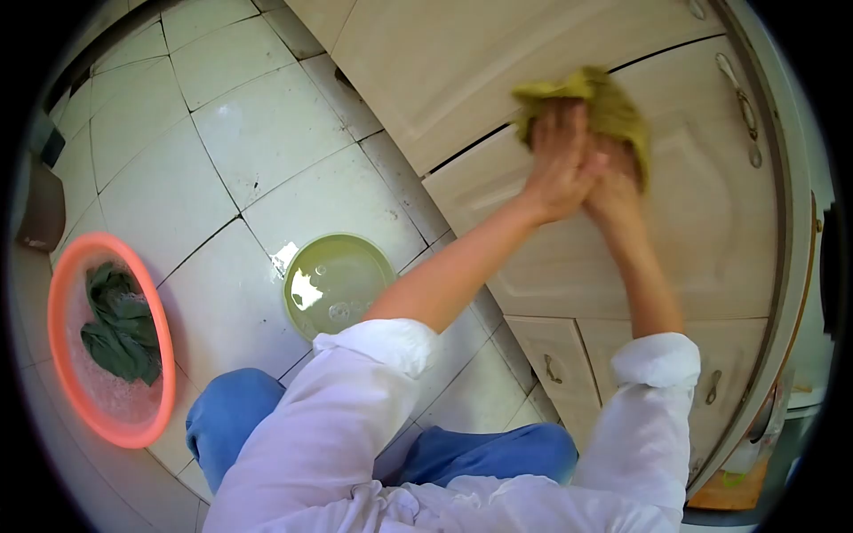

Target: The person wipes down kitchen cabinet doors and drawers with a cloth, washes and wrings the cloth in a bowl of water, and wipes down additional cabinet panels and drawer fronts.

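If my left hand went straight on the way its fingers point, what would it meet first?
Most likely the yellow-green cloth, which your left hand seems to be touching; beyond it lies the cabinet panel, though blur leaves the exact depth unclear.

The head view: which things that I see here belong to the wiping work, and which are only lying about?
Belonging to the work:
yellow-green cloth, with the left hand and right hand on it
cabinet front
green basin, probably for rinsing

Apparently just lying about:
orange-pink tub
dark green fabric inside it
brown container at the picture's left edge
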Motion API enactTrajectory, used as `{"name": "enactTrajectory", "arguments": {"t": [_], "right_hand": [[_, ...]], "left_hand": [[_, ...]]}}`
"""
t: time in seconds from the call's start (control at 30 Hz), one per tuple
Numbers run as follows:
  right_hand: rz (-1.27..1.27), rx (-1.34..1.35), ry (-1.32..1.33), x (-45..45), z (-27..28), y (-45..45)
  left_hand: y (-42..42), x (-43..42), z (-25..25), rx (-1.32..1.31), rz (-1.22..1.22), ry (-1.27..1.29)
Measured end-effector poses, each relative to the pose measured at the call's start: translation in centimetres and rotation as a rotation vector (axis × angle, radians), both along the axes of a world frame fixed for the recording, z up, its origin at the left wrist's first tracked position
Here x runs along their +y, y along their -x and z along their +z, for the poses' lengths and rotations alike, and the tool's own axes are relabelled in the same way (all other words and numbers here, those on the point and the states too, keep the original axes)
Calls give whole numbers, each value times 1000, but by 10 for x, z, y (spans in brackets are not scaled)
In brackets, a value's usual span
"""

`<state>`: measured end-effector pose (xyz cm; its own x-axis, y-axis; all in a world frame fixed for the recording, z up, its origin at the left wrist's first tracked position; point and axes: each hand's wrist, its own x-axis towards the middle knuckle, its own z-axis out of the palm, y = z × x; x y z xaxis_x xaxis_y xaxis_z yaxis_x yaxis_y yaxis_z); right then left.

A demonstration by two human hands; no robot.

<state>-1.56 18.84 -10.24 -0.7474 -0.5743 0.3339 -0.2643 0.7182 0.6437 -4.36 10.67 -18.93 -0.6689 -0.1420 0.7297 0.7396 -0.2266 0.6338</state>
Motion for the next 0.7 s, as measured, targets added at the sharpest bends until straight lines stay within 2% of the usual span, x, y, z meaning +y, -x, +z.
{"name": "enactTrajectory", "arguments": {"t": [0.03,0.13,0.2,0.27,0.33,0.4,0.43,0.5,0.57,0.63,0.7], "right_hand": [[-6,-209,131,8,-23,7],[15,-545,289,20,-118,16],[79,-575,342,19,-175,15],[134,-412,125,14,-218,17],[140,-419,58,6,-249,25],[120,-425,-13,0,-275,28],[86,-478,60,-3,-287,28],[62,-526,135,3,-301,24],[181,-435,173,24,-315,-2],[71,-557,191,63,-319,-51],[-69,-655,112,112,-310,-119]], "left_hand": [[2,4,-22,-9,0,0],[-9,21,-119,-392,26,-19],[-16,27,-174,-588,-11,-24],[-11,21,-216,-696,-30,-4],[-2,7,-243,-718,-45,-25],[-2,3,-262,-763,-116,-100],[-8,5,-264,-762,-128,-100],[-23,4,-265,-1176,-539,-444],[-47,23,-301,-1098,-780,-511],[-93,43,-284,-1113,-740,-304],[-150,74,-267,-1162,-844,-306]]}}
